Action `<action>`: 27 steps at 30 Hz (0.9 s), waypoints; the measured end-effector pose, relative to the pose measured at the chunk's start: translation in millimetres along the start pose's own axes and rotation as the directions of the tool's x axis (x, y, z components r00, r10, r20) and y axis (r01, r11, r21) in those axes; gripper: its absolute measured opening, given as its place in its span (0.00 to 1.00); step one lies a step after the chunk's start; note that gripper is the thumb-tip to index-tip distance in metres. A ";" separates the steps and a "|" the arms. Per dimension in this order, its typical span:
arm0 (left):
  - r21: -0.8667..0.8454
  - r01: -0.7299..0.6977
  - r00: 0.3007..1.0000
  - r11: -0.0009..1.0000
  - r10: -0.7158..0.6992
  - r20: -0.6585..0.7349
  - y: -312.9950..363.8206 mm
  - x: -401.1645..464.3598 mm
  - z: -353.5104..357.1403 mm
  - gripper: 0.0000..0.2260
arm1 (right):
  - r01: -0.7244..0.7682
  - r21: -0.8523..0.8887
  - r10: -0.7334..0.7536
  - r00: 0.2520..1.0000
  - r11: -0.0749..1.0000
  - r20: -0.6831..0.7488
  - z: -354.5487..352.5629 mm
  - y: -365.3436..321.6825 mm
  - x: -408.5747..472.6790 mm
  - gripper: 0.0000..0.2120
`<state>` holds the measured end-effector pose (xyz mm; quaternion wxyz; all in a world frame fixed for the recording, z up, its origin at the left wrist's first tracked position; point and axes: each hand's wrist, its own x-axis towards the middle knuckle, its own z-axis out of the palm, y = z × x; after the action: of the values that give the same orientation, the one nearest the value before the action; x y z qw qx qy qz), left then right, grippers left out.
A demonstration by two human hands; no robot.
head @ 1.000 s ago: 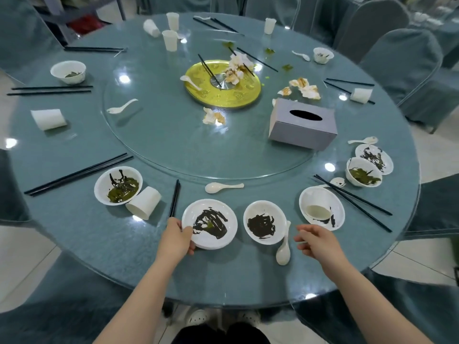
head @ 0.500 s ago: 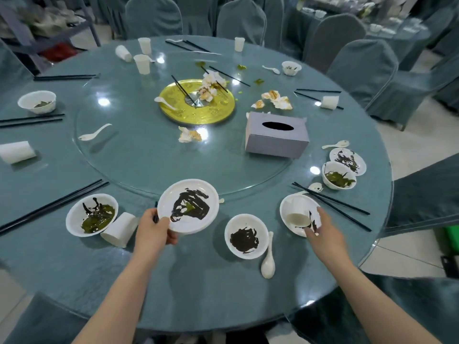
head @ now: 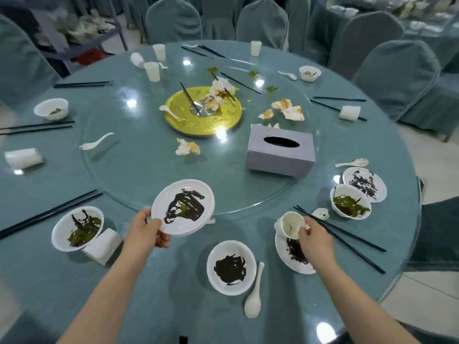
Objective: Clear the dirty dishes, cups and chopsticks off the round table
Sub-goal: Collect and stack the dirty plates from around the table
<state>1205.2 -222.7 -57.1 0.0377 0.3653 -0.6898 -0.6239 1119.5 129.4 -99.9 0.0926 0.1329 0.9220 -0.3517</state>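
Left hand (head: pixel 145 232) grip pinches plate (head: pixel 183 207) near rim, plate raised above desk (head: pixel 173 294). Right hand (head: pixel 315 238) grip grasps cup (head: pixel 291 224), tilted over second plate (head: pixel 293 256).

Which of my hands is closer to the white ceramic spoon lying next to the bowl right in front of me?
Right. The right hand, gripping a small white cup, is up and right of the spoon; the left hand, holding a dirty white plate, is farther, up-left.

white plate (head: pixel 183 207) smeared dark, being held tilted above round table (head: pixel 159 289) | small white cup (head: pixel 292 224) tipping over plate (head: pixel 291 256) | sauce-stained bowl (head: pixel 231 267) sitting beside spoon (head: pixel 253 299)
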 end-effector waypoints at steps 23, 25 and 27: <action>-0.029 0.090 0.995 0.996 -0.091 -0.031 -17.6 1.6 9.5 0.12 | -0.038 0.356 0.033 0.999 0.934 0.020 26.5 -12.7 38.3 0.04; -0.022 0.079 0.997 0.997 -0.079 0.010 -16.2 0.4 16.2 0.12 | -0.099 0.210 0.116 0.991 0.973 -0.071 12.5 22.1 24.4 0.02; -0.021 0.060 0.997 0.998 -0.059 0.052 -14.2 -2.3 24.2 0.13 | -0.177 0.103 0.190 0.972 0.979 -0.141 1.2 54.6 10.3 0.04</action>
<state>1201.1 -200.7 -74.1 0.0055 0.3691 -0.6723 -0.6417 1126.8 169.6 -137.6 0.0490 0.2478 0.8934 -0.3716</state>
